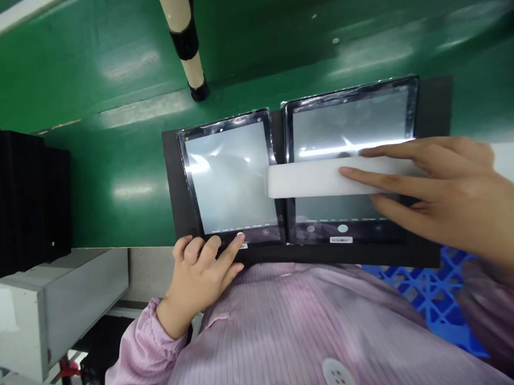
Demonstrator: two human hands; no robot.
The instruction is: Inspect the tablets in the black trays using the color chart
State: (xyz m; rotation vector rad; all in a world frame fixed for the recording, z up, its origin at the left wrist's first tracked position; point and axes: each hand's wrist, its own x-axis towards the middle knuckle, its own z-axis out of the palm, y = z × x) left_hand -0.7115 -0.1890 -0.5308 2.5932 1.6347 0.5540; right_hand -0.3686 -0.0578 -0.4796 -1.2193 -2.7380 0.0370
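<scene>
Two tablets lie side by side on a black mat (438,111), both with lit greyish camera-style screens. On the left tablet (231,176), the index fingertip of my left hand (203,271) rests at the round button along the lower edge. That hand's other fingers are loosely curled, and nothing is in it. A long white bar (307,180) crosses over the right tablet (351,120) and reaches the left one's edge. My right hand (448,187) is over the bar, its fingers stretched out and apart, the index fingertip on or just above the white surface. I cannot tell how firmly they touch.
The bench top (124,181) is shiny green. A cream and black post (186,48) stands behind the tablets. Black boxes (22,197) sit at the left, above a grey cabinet (82,296). A blue plastic lattice (436,298) shows below the bench at the right.
</scene>
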